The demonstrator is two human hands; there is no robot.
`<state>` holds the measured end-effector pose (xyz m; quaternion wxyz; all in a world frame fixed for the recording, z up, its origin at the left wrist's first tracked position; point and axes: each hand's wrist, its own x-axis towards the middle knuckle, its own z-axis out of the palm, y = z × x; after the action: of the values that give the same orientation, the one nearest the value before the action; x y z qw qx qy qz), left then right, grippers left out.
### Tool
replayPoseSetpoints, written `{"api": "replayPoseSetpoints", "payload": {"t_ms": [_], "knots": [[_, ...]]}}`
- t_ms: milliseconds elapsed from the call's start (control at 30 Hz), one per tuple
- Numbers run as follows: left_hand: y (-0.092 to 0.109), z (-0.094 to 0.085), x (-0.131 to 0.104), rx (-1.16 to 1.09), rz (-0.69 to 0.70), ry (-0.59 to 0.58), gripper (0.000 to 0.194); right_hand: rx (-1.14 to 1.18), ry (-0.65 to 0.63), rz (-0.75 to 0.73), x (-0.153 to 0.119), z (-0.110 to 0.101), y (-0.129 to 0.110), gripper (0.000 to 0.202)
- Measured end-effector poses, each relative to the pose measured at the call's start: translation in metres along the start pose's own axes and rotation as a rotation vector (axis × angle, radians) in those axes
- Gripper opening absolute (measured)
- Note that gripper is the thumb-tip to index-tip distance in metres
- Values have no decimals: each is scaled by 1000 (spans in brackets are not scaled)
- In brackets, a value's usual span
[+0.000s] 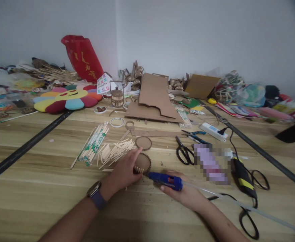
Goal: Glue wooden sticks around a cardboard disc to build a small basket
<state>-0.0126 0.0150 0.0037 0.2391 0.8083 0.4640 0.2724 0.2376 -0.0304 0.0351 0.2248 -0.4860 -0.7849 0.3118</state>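
Note:
My left hand (125, 169), with a watch at its wrist, has thumb and forefinger at the near left edge of a round cardboard base (143, 162). A dark corrugated strip rims the base, and short wooden stick pieces (138, 169) stand along its near left side. Closed around a blue hot glue gun (166, 180) is my right hand (185, 193). The gun's nozzle points left at the rim, close to my left thumb, and a long clear glue stick (223, 195) runs out of its back. A second round cardboard piece (144, 143) lies just beyond.
Left of the base are loose cut sticks (118, 151) and bagged sticks (93, 144). Black scissors (184, 152), pliers (194, 135) and a power strip (213, 131) lie right. Cardboard sheets (153, 94), a small lidded stick basket (117, 97) and a flower cushion (70, 97) stand farther back.

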Motion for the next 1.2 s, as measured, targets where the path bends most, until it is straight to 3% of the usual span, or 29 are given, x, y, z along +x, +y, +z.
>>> {"api": "replayPoseSetpoints", "payload": {"t_ms": [300, 1200], "knots": [[-1, 1, 1, 2, 17, -1, 92, -29, -31, -69, 2, 3, 2, 28], [3, 0, 2, 20, 9, -15, 91, -95, -28, -76, 3, 7, 6, 27]]}}
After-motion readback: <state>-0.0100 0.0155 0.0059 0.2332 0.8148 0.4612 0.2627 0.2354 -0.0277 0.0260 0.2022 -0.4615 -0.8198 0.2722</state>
